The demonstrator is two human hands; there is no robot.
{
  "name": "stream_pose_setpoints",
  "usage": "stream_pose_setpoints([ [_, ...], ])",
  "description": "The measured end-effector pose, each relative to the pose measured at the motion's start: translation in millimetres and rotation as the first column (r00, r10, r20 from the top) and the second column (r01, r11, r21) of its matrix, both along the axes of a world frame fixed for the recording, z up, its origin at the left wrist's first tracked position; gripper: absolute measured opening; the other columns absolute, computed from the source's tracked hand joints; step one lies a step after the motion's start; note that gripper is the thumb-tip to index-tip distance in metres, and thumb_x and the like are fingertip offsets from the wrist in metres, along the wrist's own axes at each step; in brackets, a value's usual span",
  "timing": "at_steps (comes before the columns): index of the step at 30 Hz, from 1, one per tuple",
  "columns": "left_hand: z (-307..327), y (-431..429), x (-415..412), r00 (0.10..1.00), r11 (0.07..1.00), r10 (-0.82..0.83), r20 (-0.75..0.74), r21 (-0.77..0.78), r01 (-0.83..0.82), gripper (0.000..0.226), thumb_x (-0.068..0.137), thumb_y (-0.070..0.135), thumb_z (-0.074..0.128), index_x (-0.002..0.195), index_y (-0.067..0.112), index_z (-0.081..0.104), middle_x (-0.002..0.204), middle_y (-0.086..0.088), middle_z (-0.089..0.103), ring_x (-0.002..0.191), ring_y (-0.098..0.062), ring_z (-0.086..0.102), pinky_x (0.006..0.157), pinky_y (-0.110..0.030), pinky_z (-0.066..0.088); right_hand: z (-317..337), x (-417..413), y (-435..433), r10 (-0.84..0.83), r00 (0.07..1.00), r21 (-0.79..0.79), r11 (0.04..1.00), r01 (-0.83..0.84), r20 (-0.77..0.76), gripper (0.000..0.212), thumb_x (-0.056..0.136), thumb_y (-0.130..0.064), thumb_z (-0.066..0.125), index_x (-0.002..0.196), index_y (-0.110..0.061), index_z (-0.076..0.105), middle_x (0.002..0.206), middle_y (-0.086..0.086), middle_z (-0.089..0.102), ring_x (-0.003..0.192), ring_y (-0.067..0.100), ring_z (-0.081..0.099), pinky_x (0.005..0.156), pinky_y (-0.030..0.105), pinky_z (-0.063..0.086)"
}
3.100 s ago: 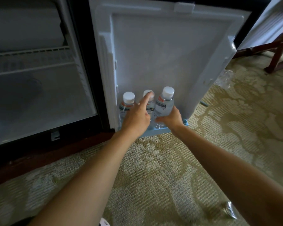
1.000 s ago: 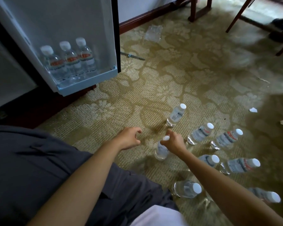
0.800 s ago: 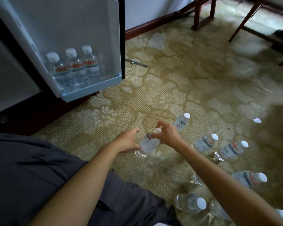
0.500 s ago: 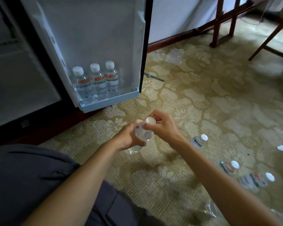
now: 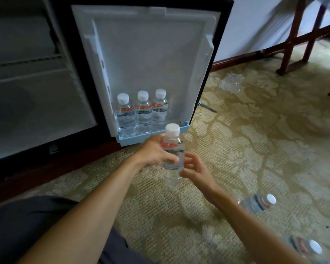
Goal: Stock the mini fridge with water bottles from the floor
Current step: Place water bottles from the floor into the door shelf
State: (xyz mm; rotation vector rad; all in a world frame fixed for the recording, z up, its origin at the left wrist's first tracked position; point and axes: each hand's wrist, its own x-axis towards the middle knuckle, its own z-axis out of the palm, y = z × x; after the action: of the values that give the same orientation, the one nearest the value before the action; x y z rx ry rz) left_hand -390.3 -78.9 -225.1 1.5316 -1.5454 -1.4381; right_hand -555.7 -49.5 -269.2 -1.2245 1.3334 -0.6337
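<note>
A clear water bottle [image 5: 172, 147] with a white cap and red label is held upright above the carpet, just in front of the fridge door. My left hand [image 5: 154, 154] is wrapped around its middle. My right hand [image 5: 195, 171] is at its lower right side with fingers spread, touching it lightly or just off it. The open mini fridge door [image 5: 145, 60] faces me; three bottles [image 5: 142, 112] stand side by side in its blue bottom shelf [image 5: 129, 141], with room to their right. Two more bottles [image 5: 256, 202] [image 5: 305, 247] lie on the floor at lower right.
The fridge interior [image 5: 31, 103] with a wire shelf is at left. Crumpled plastic wrap [image 5: 231, 83] lies on the patterned carpet beyond the door. Wooden furniture legs [image 5: 291, 40] stand at the upper right. My dark-clothed leg [image 5: 27, 225] fills the lower left.
My right hand picked a bottle off the floor and passed it to my left hand. The bottle is now upright and nearer the door shelf. My view swung from the floor bottles towards the fridge.
</note>
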Motion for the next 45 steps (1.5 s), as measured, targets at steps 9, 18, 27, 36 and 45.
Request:
stream_pose_setpoints([
  [9,12,-34,6,0.966,0.983,0.165,-0.201,-0.048,-0.177,0.047,0.069,0.008,0.077,0.112,0.017,0.059,0.101,0.005,0.068,0.094,-0.008,0.063,0.074,-0.018,0.047,9,43,-56,-0.056,0.994,-0.334,0.942,0.022,-0.095,0.055,0.070,0.001,0.073,0.106,-0.026,0.042,0.091,-0.013,0.057,0.083,0.001,0.060,0.067,0.013,0.053],
  [18,13,-65,21,0.952,0.937,0.308,-0.002,-0.175,-0.303,0.066,0.088,0.008,0.051,0.145,0.028,0.023,0.114,0.000,0.052,0.090,-0.014,0.054,0.067,-0.023,0.047,6,44,-118,-0.352,0.933,-0.230,0.916,0.329,-0.070,0.065,0.070,0.003,0.071,0.126,-0.011,0.043,0.114,0.001,0.060,0.099,0.012,0.058,0.091,0.026,0.046],
  [27,-1,-83,51,0.947,0.959,0.265,0.180,-0.151,-0.239,0.078,0.090,0.006,0.046,0.147,0.039,0.003,0.098,-0.004,0.054,0.074,-0.022,0.051,0.066,-0.035,0.044,7,67,-171,-0.398,0.915,-0.234,0.897,0.374,-0.061,0.057,0.069,0.002,0.073,0.114,-0.019,0.044,0.104,-0.003,0.058,0.105,0.016,0.058,0.100,0.038,0.047],
  [36,-2,-87,52,0.956,0.968,0.238,0.170,-0.125,-0.218,0.079,0.089,0.003,0.043,0.146,0.042,0.004,0.091,-0.011,0.055,0.077,-0.023,0.051,0.078,-0.044,0.048,-25,72,-194,-0.427,0.899,-0.130,0.901,0.414,-0.094,0.057,0.065,0.001,0.076,0.104,-0.020,0.040,0.106,0.003,0.060,0.103,0.019,0.059,0.093,0.035,0.049],
  [45,1,-87,51,0.966,0.970,0.242,0.087,-0.024,-0.241,0.085,0.088,-0.008,0.036,0.144,0.047,0.003,0.092,-0.017,0.055,0.057,-0.014,0.037,0.058,-0.031,0.037,-30,61,-198,-0.254,0.956,0.009,0.966,0.258,-0.146,0.072,0.073,0.007,0.067,0.132,-0.010,0.028,0.127,0.010,0.053,0.124,0.025,0.048,0.108,0.045,0.038],
])
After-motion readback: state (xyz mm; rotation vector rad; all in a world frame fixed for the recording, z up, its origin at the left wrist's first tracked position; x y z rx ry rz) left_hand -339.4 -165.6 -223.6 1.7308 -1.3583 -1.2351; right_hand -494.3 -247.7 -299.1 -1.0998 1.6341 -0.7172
